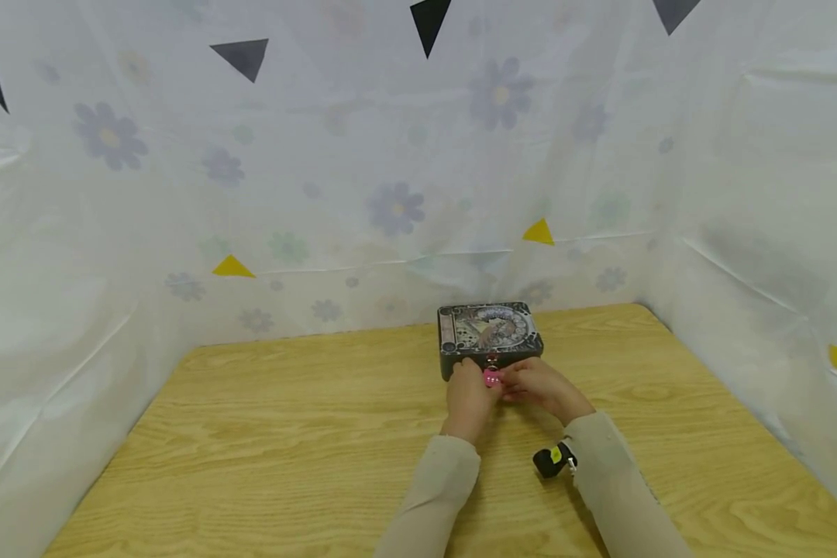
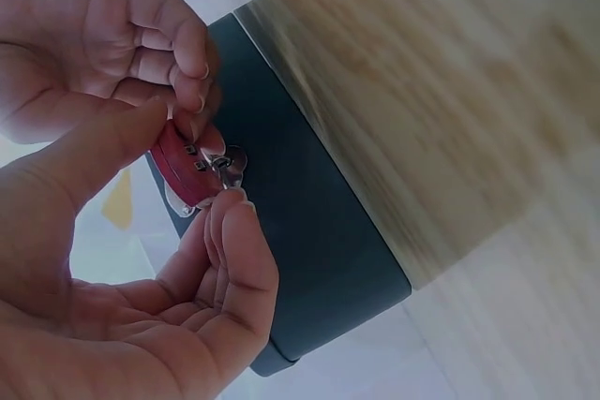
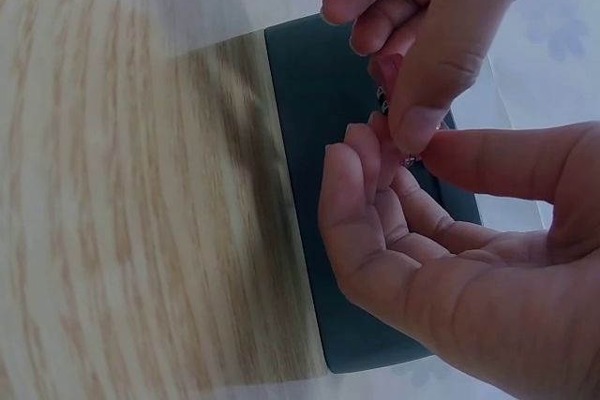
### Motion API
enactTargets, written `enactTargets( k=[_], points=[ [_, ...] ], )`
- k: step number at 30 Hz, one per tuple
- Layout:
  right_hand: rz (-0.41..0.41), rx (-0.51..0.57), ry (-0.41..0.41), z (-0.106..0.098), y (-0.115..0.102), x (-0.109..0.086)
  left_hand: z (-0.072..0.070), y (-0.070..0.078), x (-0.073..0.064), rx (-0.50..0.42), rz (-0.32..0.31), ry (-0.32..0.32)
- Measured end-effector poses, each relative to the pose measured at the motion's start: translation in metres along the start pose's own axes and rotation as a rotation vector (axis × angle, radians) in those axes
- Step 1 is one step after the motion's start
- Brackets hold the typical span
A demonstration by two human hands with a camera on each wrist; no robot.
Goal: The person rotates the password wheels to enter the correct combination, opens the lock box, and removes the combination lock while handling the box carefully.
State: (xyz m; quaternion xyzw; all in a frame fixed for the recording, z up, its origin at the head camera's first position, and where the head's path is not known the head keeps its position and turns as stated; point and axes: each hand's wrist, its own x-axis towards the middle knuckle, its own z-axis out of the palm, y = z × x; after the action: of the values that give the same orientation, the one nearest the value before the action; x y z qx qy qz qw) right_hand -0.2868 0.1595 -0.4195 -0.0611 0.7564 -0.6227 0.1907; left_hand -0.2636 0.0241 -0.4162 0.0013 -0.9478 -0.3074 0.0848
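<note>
A dark tin box (image 1: pixel 491 329) with a printed lid stands at the back of the table, its latch facing me. At the latch is a small pink combination padlock (image 1: pixel 491 377), showing number dials in the left wrist view. My left hand (image 1: pixel 469 399) pinches the padlock (image 2: pixel 187 168) between thumb and fingertips. From the other side, my right hand (image 1: pixel 540 387) grips it with thumb and fingers. In the right wrist view, the fingers of both hands hide most of the padlock (image 3: pixel 387 70). Whether its shackle is open cannot be told.
The box rests on a wood-grain table (image 1: pixel 286 449). A black device with a yellow mark (image 1: pixel 552 460) is by the right sleeve. White flowered sheeting (image 1: pixel 321 155) hangs behind and at both sides, with black and yellow triangles (image 1: pixel 233 266) on it.
</note>
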Motion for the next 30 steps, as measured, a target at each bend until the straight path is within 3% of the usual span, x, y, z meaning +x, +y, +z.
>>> enactTargets(
  k=[4, 15, 25, 30],
  points=[
    [0.023, -0.002, 0.019, 0.0, 0.001, 0.0, 0.0, 0.0, -0.001, 0.013, 0.004, -0.005],
    [0.038, 0.026, 0.037, 0.001, 0.002, 0.004, -0.004, -0.003, -0.003, -0.1, 0.017, 0.02],
    [0.053, 0.069, 0.128, 0.008, 0.005, 0.006, -0.004, -0.006, -0.001, -0.119, 0.027, 0.02],
    [0.056, 0.061, 0.176, 0.012, 0.006, 0.006, -0.005, -0.005, 0.0, -0.107, 0.022, -0.018]
  ],
)
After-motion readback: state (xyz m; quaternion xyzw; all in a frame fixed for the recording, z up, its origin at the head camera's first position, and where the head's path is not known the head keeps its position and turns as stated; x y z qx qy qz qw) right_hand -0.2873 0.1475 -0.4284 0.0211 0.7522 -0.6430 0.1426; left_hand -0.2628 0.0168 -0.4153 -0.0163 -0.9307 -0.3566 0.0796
